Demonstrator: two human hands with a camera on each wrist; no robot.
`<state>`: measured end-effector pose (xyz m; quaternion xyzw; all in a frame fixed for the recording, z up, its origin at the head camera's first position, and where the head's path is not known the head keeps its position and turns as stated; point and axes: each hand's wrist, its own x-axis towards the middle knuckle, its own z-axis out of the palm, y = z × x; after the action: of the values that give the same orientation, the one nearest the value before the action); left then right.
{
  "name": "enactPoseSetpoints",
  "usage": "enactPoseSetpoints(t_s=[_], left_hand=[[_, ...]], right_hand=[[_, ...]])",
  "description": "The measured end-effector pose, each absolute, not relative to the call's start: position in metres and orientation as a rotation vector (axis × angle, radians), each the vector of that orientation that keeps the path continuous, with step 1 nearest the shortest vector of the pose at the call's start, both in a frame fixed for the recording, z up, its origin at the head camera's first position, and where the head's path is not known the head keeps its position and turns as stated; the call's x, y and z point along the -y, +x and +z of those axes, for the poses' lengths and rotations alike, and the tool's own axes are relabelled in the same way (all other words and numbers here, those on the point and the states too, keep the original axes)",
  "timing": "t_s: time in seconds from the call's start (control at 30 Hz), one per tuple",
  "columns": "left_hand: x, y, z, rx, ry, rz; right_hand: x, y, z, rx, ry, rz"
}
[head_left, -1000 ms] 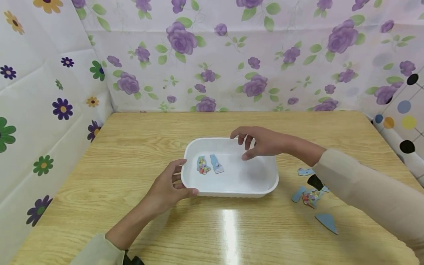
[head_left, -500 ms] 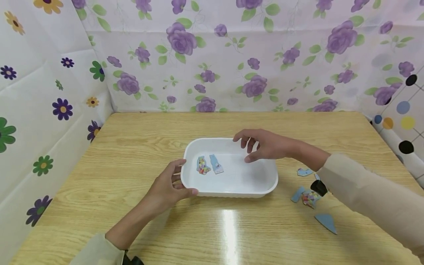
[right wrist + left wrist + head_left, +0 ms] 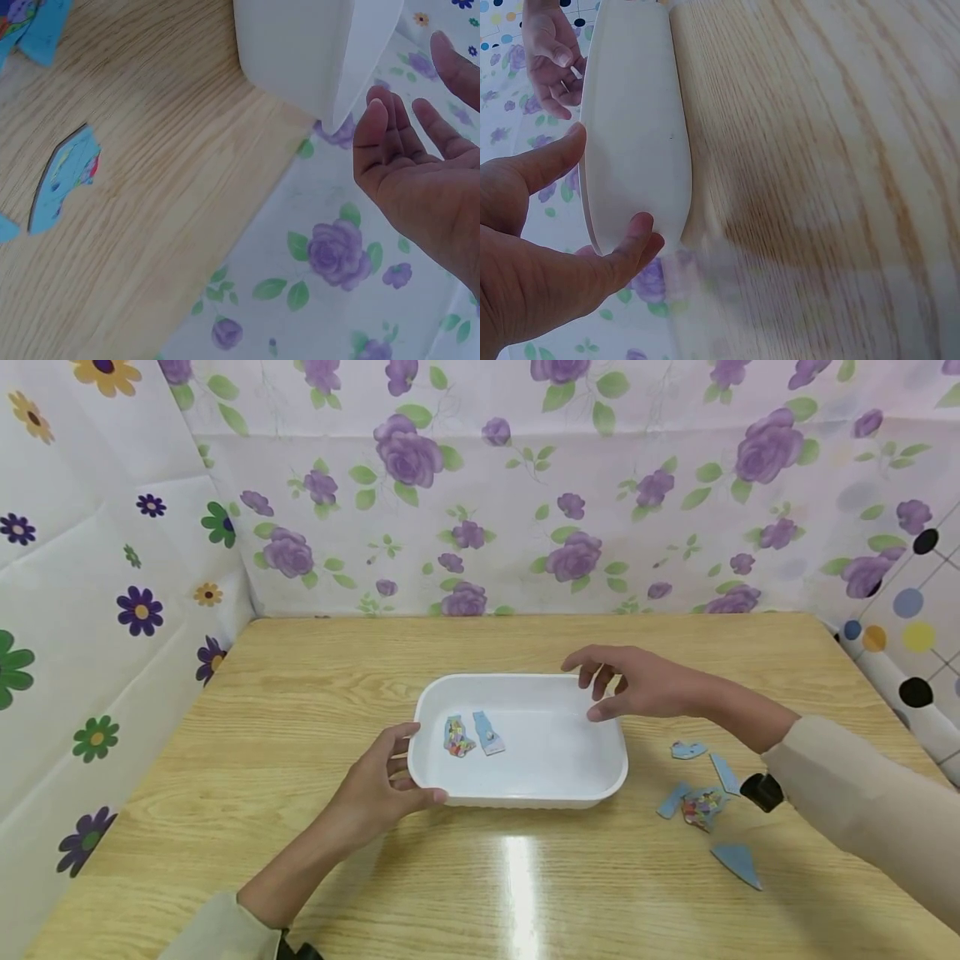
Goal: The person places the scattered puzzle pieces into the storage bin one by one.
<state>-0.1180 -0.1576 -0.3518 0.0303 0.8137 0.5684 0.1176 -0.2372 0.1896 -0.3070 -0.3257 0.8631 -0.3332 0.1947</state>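
A white plastic tub [image 3: 555,760] stands on the wooden table. My left hand [image 3: 382,781] holds its left end, thumb at the front side and fingers at the far left rim. In the left wrist view the thumb and fingers of the left hand [image 3: 547,247] span the tub's [image 3: 637,112] corner. Inside the tub lie two flat puzzle pieces, a multicoloured one [image 3: 458,737] and a light blue one [image 3: 488,733]. Above the tub's right rear corner hovers my right hand [image 3: 637,681], fingers loosely bent, holding nothing. The right wrist view shows that hand [image 3: 420,157] beside the tub's rim.
Right of the tub, several more puzzle pieces lie on the table [image 3: 315,693]: a patterned one [image 3: 702,808], a notched blue one [image 3: 687,750] and a blue triangular one [image 3: 738,864] nearer the front. Flowered sheeting [image 3: 330,585] borders the table at the back and left.
My right hand has drawn back to the right, from over the tub's inside to its right rear corner. The left hand and the pieces in the tub have stayed put.
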Motion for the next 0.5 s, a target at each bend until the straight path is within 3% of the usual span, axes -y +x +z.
enactPoseSetpoints(t_s=[0.5], left_hand=[[0.159, -0.119, -0.354, -2.37, 0.106, 1.671]], right_hand=[[-0.232, -0.23, -0.307, -2.466, -0.842, -0.997]])
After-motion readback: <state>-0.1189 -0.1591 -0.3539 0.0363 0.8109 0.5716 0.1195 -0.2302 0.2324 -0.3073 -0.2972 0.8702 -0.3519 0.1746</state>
